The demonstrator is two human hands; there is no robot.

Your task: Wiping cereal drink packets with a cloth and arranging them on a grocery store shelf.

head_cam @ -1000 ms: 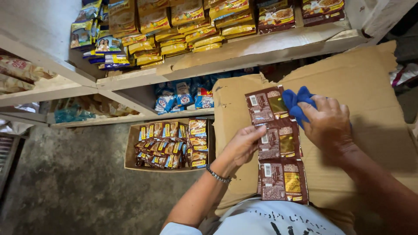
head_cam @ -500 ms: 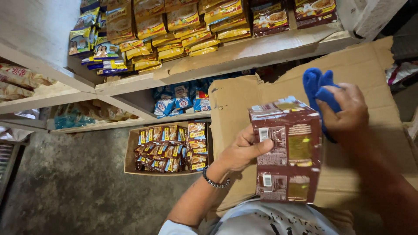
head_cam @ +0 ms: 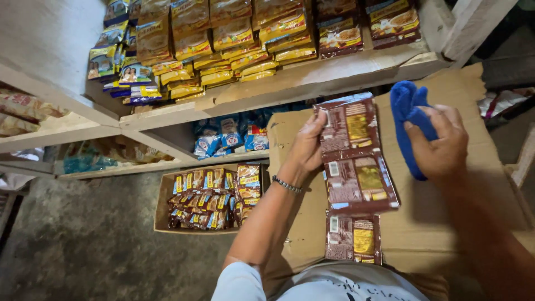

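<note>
The big cardboard box [head_cam: 446, 223] lies under your hands, and I take it as the landmark. Behind it, the wooden shelf [head_cam: 312, 83] carries yellow and brown snack packets [head_cam: 234, 33]. To the left of the box, on the floor, an open carton [head_cam: 161, 206] is full of small sachets. Over the box hangs the strip of three brown sachets [head_cam: 356, 178]. Your left hand [head_cam: 306, 147] is closed on the top-left edge of this strip. Your right hand [head_cam: 440, 145], to the right of the strip, grips a blue cloth [head_cam: 409, 114].
</note>
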